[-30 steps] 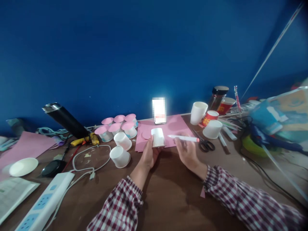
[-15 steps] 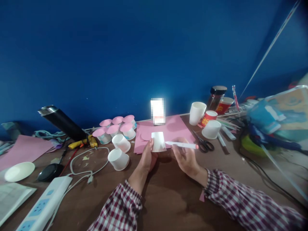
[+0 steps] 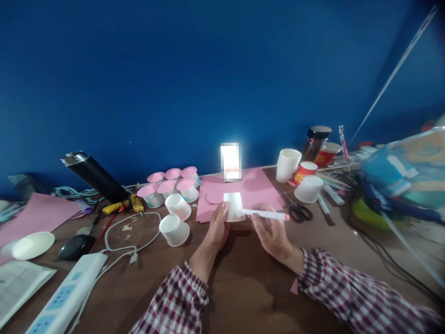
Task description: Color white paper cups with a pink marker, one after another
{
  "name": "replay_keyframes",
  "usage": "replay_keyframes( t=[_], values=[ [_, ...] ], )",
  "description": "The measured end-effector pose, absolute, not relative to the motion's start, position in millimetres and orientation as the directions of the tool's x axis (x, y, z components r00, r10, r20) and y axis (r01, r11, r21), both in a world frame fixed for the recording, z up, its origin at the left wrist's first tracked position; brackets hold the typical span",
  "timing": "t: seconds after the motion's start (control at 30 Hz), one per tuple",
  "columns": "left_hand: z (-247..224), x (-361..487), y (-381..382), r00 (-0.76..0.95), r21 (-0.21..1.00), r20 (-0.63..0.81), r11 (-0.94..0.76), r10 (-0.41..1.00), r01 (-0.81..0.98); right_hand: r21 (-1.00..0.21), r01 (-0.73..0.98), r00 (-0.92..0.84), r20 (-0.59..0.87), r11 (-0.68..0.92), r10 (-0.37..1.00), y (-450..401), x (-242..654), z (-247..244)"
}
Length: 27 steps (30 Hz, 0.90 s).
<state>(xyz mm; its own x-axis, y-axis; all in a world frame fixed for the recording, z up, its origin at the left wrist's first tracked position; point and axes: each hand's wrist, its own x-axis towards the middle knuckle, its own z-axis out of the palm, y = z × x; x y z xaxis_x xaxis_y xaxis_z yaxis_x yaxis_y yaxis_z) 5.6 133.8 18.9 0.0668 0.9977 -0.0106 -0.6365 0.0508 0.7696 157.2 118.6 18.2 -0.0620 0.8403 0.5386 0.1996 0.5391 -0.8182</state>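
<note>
My left hand (image 3: 219,228) is closed around a small white paper cup (image 3: 234,207), gripping it at its left side above the table. In my right hand (image 3: 273,234) is a white marker (image 3: 266,214) with a pinkish-orange end that points right. The marker's other end is at the cup's right side; whether it touches the cup I cannot tell. Behind the cup lie pink paper sheets (image 3: 255,190). To the left stand two plain white paper cups, one nearer (image 3: 174,230) and one farther (image 3: 178,207). Behind them are several cups topped with pink paper discs (image 3: 167,187).
Scissors (image 3: 301,212) lie right of my right hand, near white cups (image 3: 308,189) and a red cup (image 3: 305,172). A black flask (image 3: 97,178), a white cable (image 3: 134,255) and a power strip (image 3: 67,294) are at left. A blurred bright rectangle (image 3: 231,161) stands by the wall.
The whole view has shifted slightly, so things appear a little farther right. Both hands keep their hold on the cup and the marker, with the marker still at the cup's right side.
</note>
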Motion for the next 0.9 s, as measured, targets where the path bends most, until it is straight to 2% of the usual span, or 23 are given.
replay_keyframes(
  t=[0.27, 0.9],
  values=[
    [21, 6, 134, 0.053, 0.764, -0.036, 0.062, 0.998, -0.642, -0.734, 0.287, -0.101, 0.616, 0.616, 0.781, 116, 160, 22],
    [20, 6, 135, 0.051, 0.784, -0.023, 0.050, 0.998, -0.619, -0.727, 0.294, -0.133, 0.611, 0.620, 0.780, 115, 160, 27]
  ],
)
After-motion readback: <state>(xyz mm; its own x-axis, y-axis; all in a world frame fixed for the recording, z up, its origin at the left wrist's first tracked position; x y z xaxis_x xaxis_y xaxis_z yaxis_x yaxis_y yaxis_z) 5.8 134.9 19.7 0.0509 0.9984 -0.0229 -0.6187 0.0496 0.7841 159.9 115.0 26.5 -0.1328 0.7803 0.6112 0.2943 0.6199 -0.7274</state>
